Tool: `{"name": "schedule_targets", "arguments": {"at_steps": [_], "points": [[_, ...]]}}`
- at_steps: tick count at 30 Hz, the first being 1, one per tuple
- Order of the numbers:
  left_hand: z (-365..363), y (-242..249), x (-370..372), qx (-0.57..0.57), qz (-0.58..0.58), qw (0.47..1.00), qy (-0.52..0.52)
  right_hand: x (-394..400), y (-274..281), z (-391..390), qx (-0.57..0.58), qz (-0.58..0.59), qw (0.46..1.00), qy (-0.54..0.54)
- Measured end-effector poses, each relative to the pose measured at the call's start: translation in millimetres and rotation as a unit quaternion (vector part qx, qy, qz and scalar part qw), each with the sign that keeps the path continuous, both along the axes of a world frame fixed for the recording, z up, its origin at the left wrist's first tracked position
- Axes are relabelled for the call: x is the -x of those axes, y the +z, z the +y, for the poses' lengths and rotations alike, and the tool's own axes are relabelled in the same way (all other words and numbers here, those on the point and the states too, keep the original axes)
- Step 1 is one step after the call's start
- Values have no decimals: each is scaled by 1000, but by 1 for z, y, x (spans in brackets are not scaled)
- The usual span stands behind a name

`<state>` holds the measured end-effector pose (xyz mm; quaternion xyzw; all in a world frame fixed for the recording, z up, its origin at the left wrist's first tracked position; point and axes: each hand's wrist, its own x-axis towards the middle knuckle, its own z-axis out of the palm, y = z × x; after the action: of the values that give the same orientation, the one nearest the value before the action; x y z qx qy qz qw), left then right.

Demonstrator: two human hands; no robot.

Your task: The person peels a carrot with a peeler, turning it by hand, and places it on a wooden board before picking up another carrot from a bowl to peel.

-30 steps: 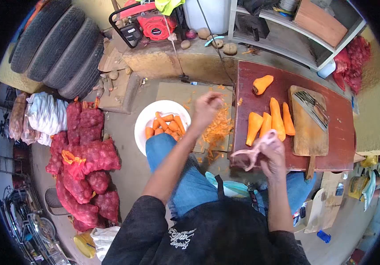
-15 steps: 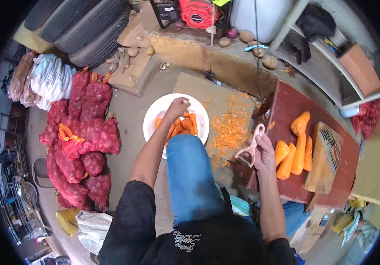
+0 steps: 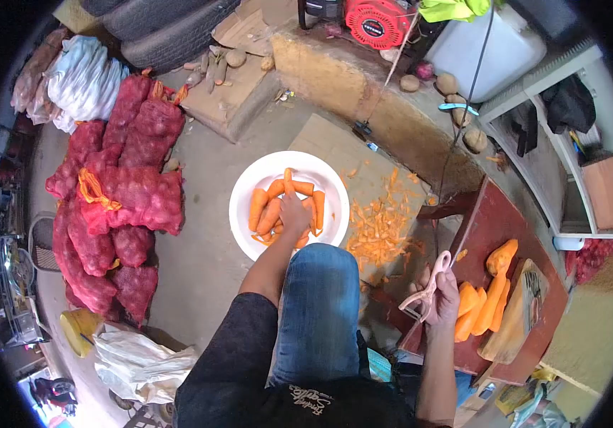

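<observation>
My left hand [image 3: 294, 214] reaches into a white basin [image 3: 241, 192] on the floor, with its fingers closed round the lower end of a carrot [image 3: 288, 178]. Other whole orange carrots [image 3: 257, 205] lie around it in the basin. At the right, my right hand [image 3: 445, 296] grips a pink peeler [image 3: 431, 285] beside the edge of a dark red table [image 3: 463, 246]. Several peeled carrots [image 3: 490, 305] lie on that table, next to a wooden board [image 3: 509, 335] with a knife [image 3: 532, 296] on it.
Orange peelings [image 3: 385, 221] are scattered on cardboard [image 3: 320, 139] right of the basin. Red net sacks [image 3: 135, 200] are piled at the left, near a white sack [image 3: 135, 364]. Tyres [image 3: 167, 36], a concrete ledge [image 3: 335, 78] and a shelf [image 3: 556, 164] stand farther off.
My left hand has moved down within the basin and now holds a carrot. My right hand has lowered with the peeler. The camera view has shifted and turned.
</observation>
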<state>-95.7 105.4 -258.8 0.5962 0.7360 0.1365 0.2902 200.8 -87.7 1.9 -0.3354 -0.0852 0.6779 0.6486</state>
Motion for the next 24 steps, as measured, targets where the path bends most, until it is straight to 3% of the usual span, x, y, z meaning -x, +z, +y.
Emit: {"name": "schedule_targets", "arguments": {"at_steps": [3, 5, 8, 11, 14, 17, 24], "points": [[11, -3, 1, 88, -20, 996, -5, -2, -1, -4, 29, -15, 999, -7], [11, -11, 6, 89, 10, 995, -33, 1, -4, -3, 45, -26, 998, -17], [8, -19, 2, 33, 90, 992, -86, 0, -3, -1, 23, 0, 1000, 2], [5, 11, 13, 10, 226, 966, -128, 0, -3, -3, 27, 1, 1000, 0], [6, 42, 44, 106, 210, 957, -169, -3, -6, -3, 12, 16, 1000, 16], [-7, -5, 78, -6, 205, 957, -204, -2, -2, -2, 38, -6, 999, 9], [-2, 11, 81, 44, 218, 951, -216, -4, -5, -1, 19, -12, 1000, 20]]}}
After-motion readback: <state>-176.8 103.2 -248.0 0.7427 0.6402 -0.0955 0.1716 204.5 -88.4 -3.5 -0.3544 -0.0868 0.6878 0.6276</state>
